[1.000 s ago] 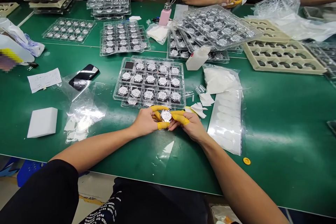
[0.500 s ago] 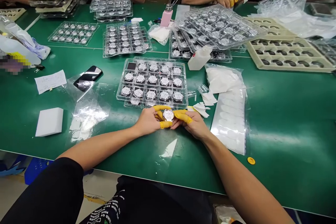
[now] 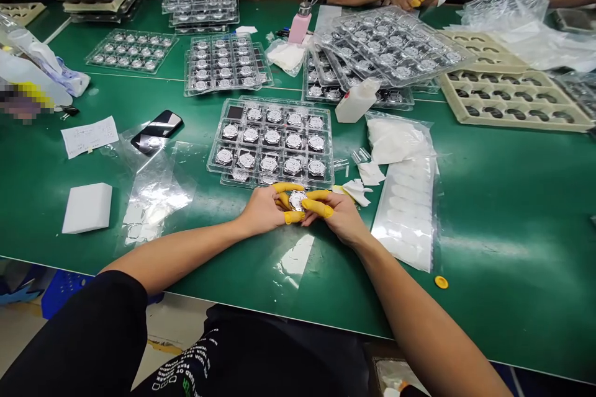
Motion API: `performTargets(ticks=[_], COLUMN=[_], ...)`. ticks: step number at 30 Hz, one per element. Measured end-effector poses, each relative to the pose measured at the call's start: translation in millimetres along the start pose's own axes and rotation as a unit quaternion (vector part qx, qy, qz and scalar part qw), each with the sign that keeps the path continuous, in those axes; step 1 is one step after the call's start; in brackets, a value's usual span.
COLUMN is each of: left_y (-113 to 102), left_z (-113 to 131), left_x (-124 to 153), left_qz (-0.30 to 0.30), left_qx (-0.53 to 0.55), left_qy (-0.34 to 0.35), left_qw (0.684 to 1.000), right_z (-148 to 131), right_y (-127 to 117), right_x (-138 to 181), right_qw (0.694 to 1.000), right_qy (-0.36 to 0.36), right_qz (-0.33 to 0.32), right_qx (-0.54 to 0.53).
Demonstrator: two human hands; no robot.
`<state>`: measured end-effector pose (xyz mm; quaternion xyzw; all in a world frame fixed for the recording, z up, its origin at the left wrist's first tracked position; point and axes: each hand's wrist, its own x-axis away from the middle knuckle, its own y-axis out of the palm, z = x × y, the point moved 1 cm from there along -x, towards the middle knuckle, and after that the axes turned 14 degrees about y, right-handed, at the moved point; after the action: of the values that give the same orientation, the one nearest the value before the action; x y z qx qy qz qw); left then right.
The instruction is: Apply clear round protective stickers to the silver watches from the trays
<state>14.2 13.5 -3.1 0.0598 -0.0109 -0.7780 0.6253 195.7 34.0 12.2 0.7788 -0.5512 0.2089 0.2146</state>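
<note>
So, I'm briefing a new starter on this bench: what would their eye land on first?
Most likely the yellow finger cots on the left hand and right hand, pinching a round silver piece between them at the near side of the green table. Just beyond lies a clear tray filled with rows of similar pieces, its far-left pocket empty. Stacked trays crowd the far side.
</note>
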Motion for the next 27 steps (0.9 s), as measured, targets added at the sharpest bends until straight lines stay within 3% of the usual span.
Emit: performTargets(ticks=[6, 12, 17, 21, 24, 27], left_y=[0, 0, 2, 4, 5, 3], left_z=[1, 4, 5, 4, 1, -1], left_x=[2, 4, 4, 2, 1, 0], left_qz=[-0.013, -0.034, -0.040, -0.030, -0.052, -0.101], left_qx=[-0.022, -0.069, -0.079, -0.052, -0.074, -0.095], left_qy=[-0.002, 0.017, 0.042, 0.028, 0.035, 0.051], left_qw=[1.000, 0.997, 0.995, 0.998, 0.995, 0.989], right_z=[3, 7, 0, -15, -42, -87], right_y=[7, 16, 4, -16, -10, 26], right_x=[0, 1, 11, 16, -7, -63], right_qw=[1.000, 0.996, 0.997, 0.976, 0.958, 0.952], right_qy=[-0.002, -0.008, -0.057, -0.139, -0.163, -0.190], right_qz=[0.019, 0.081, 0.057, 0.161, 0.236, 0.227], right_qx=[0.010, 0.032, 0.010, -0.036, -0.026, 0.071])
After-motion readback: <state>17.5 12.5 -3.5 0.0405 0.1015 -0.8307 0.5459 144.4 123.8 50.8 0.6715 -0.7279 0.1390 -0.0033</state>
